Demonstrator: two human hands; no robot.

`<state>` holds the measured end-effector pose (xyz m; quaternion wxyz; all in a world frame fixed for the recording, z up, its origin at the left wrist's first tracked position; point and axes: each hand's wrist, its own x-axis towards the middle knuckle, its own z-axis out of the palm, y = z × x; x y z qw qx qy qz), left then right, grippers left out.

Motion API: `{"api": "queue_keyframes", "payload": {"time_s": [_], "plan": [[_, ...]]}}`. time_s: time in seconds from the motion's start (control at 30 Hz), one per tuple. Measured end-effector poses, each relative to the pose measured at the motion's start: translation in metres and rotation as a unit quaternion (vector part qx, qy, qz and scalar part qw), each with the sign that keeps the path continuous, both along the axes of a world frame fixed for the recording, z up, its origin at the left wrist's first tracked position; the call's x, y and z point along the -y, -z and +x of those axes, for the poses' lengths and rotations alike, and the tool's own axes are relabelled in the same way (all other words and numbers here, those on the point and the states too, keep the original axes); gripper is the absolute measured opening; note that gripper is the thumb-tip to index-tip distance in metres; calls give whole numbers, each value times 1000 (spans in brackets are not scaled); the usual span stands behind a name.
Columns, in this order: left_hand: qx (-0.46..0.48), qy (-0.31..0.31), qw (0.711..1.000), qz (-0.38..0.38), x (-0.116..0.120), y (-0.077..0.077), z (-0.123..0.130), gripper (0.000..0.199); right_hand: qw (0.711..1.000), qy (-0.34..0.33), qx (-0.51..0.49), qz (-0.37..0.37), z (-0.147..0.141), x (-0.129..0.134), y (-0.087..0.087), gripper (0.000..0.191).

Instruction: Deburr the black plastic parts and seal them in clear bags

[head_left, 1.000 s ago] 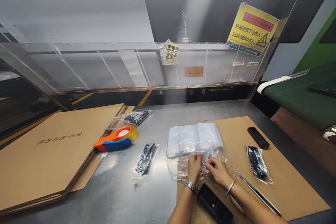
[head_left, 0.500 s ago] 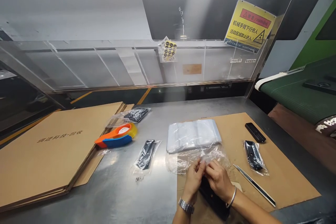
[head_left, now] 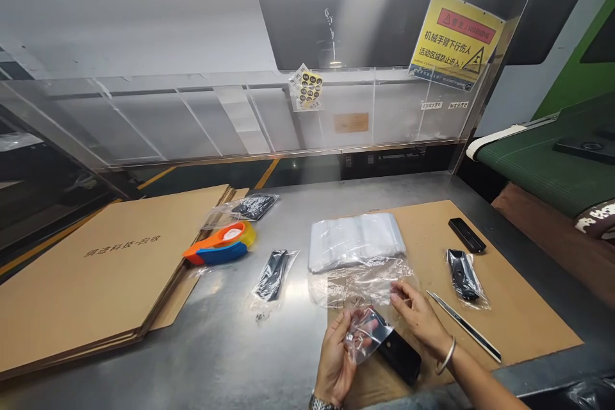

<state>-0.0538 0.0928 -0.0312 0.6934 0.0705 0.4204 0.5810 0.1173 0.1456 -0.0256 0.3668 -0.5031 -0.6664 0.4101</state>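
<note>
My left hand (head_left: 335,352) is closed on a small clear plastic bag (head_left: 369,335), its fingers showing through the film. Behind the bag, a long black plastic part (head_left: 402,359) lies on the cardboard sheet (head_left: 509,295), partly covered by it. My right hand (head_left: 423,317) hovers to the right of the bag, thumb and fingers apart, with nothing seen between them. Just beyond both hands is a stack of clear bags (head_left: 355,243) in a larger wrapper (head_left: 362,285). A utility knife (head_left: 465,327) rests right of my right hand.
A bagged black part (head_left: 464,275) and a bare one (head_left: 466,235) lie on the right. Further left are another bagged part (head_left: 273,274), an orange-blue tape dispenser (head_left: 221,246) and stacked cardboard (head_left: 110,269). A transparent panel (head_left: 192,122) spans the back; a green conveyor (head_left: 538,160) stands right.
My hands were together at the wrapper's near edge. Now they are apart: the left has come down and holds the small bag spread out, while the right has moved right and its fingers have parted.
</note>
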Motion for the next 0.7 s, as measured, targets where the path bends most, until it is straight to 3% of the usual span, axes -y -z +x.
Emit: {"api": "queue_keyframes", "payload": {"time_s": [0.13,0.33,0.43,0.6,0.7], "plan": [[-2,1,1000,-7,9,-1,-1,15,995,-42,-44,-81,-4,4,-8,38],[-53,-1,998,-16,17,1,-2,13,987,-53,-76,-130,-5,8,-19,45],[-106,-8,994,-19,20,4,-3,20,987,-62,-74,-129,-5,8,-21,44],[-252,-138,958,12,31,-1,-1,31,992,-56,-41,-104,-4,13,-23,32],[-316,-101,942,60,40,-18,9,25,994,-76,-4,-74,-8,24,-30,23]]}}
